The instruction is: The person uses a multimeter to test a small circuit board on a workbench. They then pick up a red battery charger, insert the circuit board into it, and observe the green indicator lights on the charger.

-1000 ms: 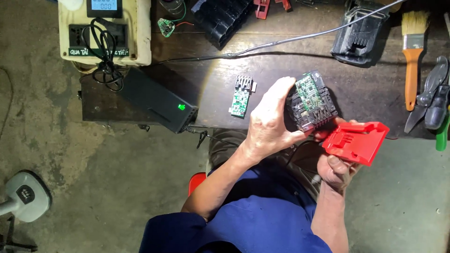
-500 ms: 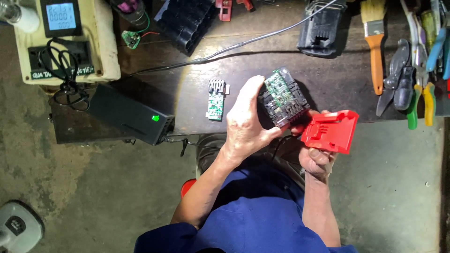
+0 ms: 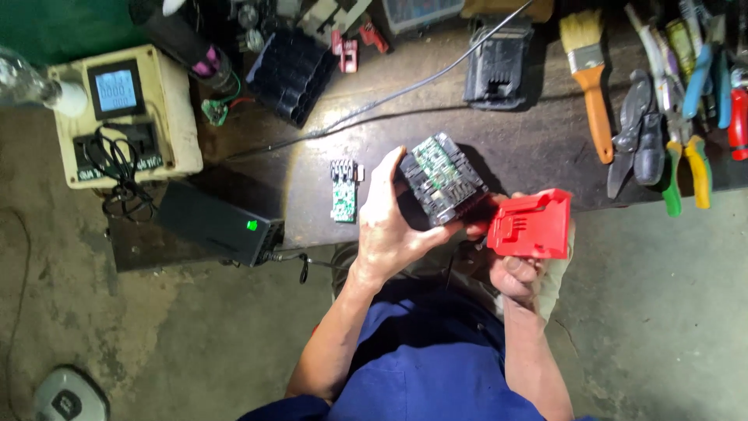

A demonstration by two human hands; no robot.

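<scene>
Left hand: the left hand [image 3: 389, 234] wraps the black battery cell pack [image 3: 442, 178], fingers curled round its near side and thumb up its left edge, tilting the green circuit board on top toward the camera.
Right hand: the right hand [image 3: 518, 269] closes on the red plastic housing cover [image 3: 531, 224] from beneath, holding it just right of the pack, corners almost touching.
Pack position: raised above the front edge of the dark workbench [image 3: 538, 156].
Left of pack: a loose small circuit board [image 3: 344, 190] lies flat; further left, a black power brick [image 3: 220, 224] overhangs the bench edge.
Right of pack: paintbrush [image 3: 590, 86] and pliers [image 3: 662, 132], well apart.
Open room: bare bench behind the pack; floor below.
</scene>
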